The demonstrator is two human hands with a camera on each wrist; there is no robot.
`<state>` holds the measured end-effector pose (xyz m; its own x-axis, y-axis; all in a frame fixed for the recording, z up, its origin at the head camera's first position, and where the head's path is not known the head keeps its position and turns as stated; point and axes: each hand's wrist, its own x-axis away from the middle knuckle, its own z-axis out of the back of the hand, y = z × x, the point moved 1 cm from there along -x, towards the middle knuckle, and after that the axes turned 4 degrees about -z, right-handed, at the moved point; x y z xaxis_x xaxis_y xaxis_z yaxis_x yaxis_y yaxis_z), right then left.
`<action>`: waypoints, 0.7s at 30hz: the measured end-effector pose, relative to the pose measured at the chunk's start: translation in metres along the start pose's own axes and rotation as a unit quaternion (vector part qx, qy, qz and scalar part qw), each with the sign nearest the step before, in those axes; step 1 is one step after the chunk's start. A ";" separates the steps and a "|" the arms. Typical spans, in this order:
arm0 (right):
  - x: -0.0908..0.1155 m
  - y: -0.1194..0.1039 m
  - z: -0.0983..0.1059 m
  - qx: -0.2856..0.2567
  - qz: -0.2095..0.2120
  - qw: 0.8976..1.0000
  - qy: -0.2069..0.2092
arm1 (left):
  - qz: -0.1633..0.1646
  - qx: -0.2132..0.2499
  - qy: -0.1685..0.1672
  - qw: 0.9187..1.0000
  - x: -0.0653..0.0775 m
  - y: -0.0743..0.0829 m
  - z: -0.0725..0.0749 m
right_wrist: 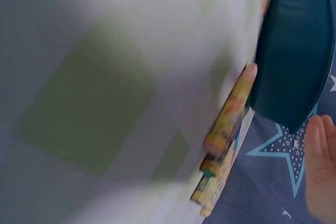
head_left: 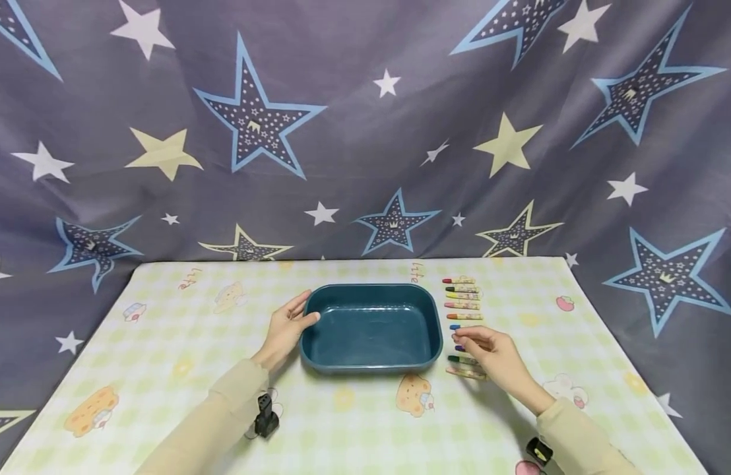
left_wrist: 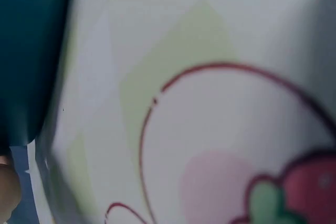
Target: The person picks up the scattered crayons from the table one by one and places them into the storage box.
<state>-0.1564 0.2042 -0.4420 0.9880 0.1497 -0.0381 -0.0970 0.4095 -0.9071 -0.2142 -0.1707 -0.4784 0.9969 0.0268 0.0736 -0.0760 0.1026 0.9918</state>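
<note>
A dark teal rectangular tray (head_left: 371, 366) with rounded corners stands on the table. My left hand (head_left: 285, 330) holds its left side, thumb over the rim and fingers along the outside. To the right of the tray lies a column of crayons in printed yellowish wrappers, among them an orange crayon (head_left: 464, 316), a dark green crayon (head_left: 462, 360) and a pale pink crayon (head_left: 465, 373). My right hand (head_left: 490, 353) is over this column, fingertips right at a blue crayon (head_left: 454, 327) and covering most of it. I cannot tell whether they pinch it. A purple crayon (head_left: 459, 348) is partly hidden underneath.
Red (head_left: 458, 281), black (head_left: 462, 289), yellow (head_left: 462, 296) and pink (head_left: 462, 305) crayons lie at the far end of the column. A checked cloth (head_left: 223, 343) with cartoon prints covers the table. Behind it hangs a grey curtain (head_left: 353, 152) with stars.
</note>
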 end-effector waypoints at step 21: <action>-0.080 0.008 0.063 0.076 0.039 0.995 0.048 | 0.001 -0.004 0.026 1.000 0.004 0.002 -0.001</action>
<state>-0.2435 0.2529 -0.4201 0.9829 0.1023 -0.1532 -0.1842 0.5326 -0.8261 -0.2106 -0.1696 -0.4763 0.9944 0.0792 0.0702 -0.0788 0.1107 0.9907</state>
